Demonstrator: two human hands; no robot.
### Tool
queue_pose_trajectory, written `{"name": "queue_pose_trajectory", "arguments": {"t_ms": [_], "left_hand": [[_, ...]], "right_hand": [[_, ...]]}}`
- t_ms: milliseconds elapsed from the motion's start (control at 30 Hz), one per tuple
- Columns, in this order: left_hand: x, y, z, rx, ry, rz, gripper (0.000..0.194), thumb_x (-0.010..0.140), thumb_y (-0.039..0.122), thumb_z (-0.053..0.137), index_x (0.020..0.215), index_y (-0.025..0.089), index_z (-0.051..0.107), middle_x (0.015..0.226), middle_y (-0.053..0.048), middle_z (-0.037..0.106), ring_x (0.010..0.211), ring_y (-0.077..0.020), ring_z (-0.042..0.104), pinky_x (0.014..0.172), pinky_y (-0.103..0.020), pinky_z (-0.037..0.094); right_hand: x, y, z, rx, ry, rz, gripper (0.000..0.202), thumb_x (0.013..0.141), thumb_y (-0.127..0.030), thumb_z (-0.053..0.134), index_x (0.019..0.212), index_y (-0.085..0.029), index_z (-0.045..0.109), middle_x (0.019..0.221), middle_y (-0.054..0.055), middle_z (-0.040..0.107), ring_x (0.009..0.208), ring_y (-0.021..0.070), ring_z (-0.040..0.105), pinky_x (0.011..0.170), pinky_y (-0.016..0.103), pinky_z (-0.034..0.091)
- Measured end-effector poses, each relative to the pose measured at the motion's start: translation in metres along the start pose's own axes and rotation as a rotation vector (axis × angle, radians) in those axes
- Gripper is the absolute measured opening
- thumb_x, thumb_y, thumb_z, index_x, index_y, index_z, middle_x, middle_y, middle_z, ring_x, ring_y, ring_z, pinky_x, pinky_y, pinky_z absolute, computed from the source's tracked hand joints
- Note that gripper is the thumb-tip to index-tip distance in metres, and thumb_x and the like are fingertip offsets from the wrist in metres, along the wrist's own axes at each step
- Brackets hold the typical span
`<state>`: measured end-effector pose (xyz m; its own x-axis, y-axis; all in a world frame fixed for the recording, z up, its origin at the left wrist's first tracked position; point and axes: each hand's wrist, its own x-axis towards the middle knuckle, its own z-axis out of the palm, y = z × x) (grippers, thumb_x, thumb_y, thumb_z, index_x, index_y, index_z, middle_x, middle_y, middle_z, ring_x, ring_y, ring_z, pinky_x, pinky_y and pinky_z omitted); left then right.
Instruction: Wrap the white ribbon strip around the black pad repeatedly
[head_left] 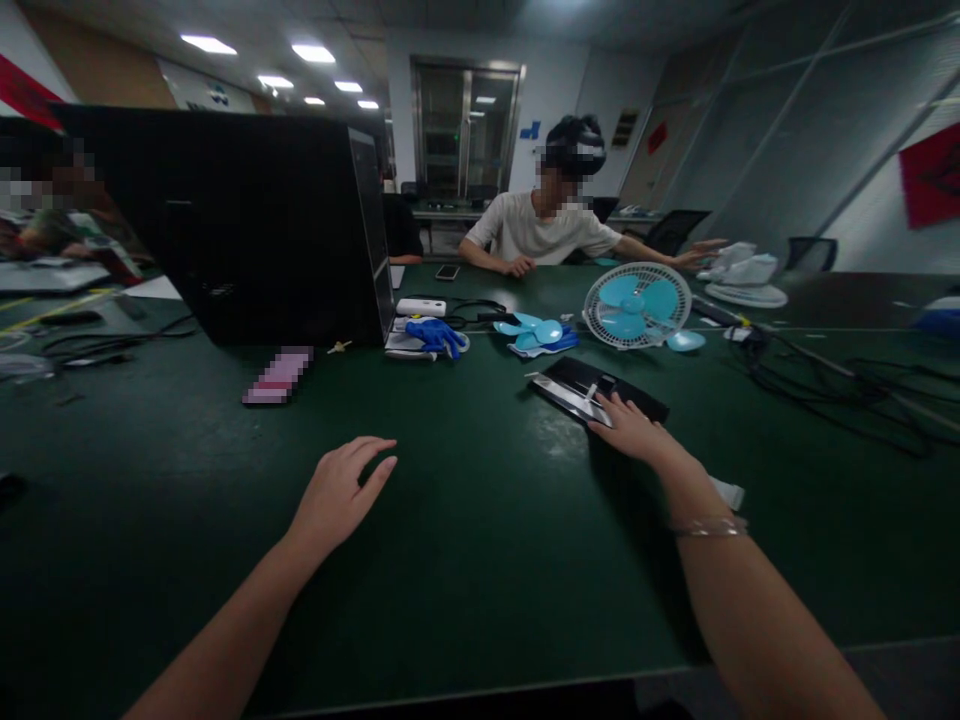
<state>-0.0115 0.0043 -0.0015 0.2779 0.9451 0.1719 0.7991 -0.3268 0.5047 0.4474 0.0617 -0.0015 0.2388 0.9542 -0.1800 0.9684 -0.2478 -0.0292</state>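
My left hand (341, 488) hovers over or rests on the green table at the left of centre, thumb and forefinger apart, holding nothing. To the right, my right hand (631, 430) lies with outstretched fingers on the near edge of a flat black object (574, 373) with a silvery strip. Its exact kind I cannot make out. Beside my right fingertips, a small white and black piece (598, 387) sits on that flat object. Part of a white item (727, 491) shows behind my right wrist.
A large black case (262, 230) stands at the left behind a phone (277, 377). Blue-and-white gloves (431, 337), loose blue fan blades (529, 329) and a caged fan (637, 306) lie beyond. Black cables (810, 385) spread at right. Across the table, a person (540, 225) reaches sideways.
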Motion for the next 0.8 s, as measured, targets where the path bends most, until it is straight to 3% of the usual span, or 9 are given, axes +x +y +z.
{"name": "queue_pose_trajectory", "arguments": {"t_ms": [167, 367, 533, 800], "left_hand": [[0.000, -0.001, 0.000, -0.001, -0.017, 0.002, 0.048, 0.096, 0.053, 0.034, 0.126, 0.022, 0.057, 0.127, -0.007, 0.059, 0.116, -0.0268, 0.054, 0.092, -0.046, 0.047], [-0.001, 0.000, -0.001, -0.005, -0.013, -0.011, 0.047, 0.096, 0.052, 0.034, 0.126, 0.023, 0.057, 0.129, -0.007, 0.057, 0.118, -0.0270, 0.053, 0.095, -0.048, 0.046], [-0.001, 0.000, -0.002, -0.007, -0.012, -0.033, 0.046, 0.095, 0.052, 0.036, 0.126, 0.024, 0.057, 0.130, -0.007, 0.057, 0.119, -0.0280, 0.052, 0.094, -0.048, 0.046], [-0.001, 0.002, -0.004, -0.028, 0.033, -0.028, 0.044, 0.096, 0.050, 0.036, 0.123, 0.024, 0.059, 0.127, -0.006, 0.059, 0.116, -0.0258, 0.054, 0.093, -0.044, 0.047]], "right_hand": [[0.004, 0.029, 0.001, 0.062, 0.070, 0.231, 0.070, 0.090, -0.062, 0.023, 0.151, -0.028, 0.024, 0.159, 0.010, 0.013, 0.141, 0.0384, 0.017, 0.101, 0.067, 0.028], [0.002, 0.041, -0.003, 0.118, 0.109, 0.516, 0.070, 0.090, -0.059, 0.023, 0.150, -0.024, 0.030, 0.156, 0.017, 0.018, 0.137, 0.0466, 0.022, 0.091, 0.074, 0.030], [-0.003, 0.049, -0.008, 0.147, 0.083, 0.555, 0.070, 0.087, -0.062, 0.030, 0.148, -0.027, 0.035, 0.157, 0.014, 0.016, 0.134, 0.0498, 0.021, 0.090, 0.075, 0.027], [-0.006, 0.059, -0.011, 0.175, 0.090, 0.548, 0.066, 0.088, -0.057, 0.036, 0.145, -0.024, 0.041, 0.153, 0.022, 0.018, 0.133, 0.0476, 0.023, 0.086, 0.064, 0.039]]}}
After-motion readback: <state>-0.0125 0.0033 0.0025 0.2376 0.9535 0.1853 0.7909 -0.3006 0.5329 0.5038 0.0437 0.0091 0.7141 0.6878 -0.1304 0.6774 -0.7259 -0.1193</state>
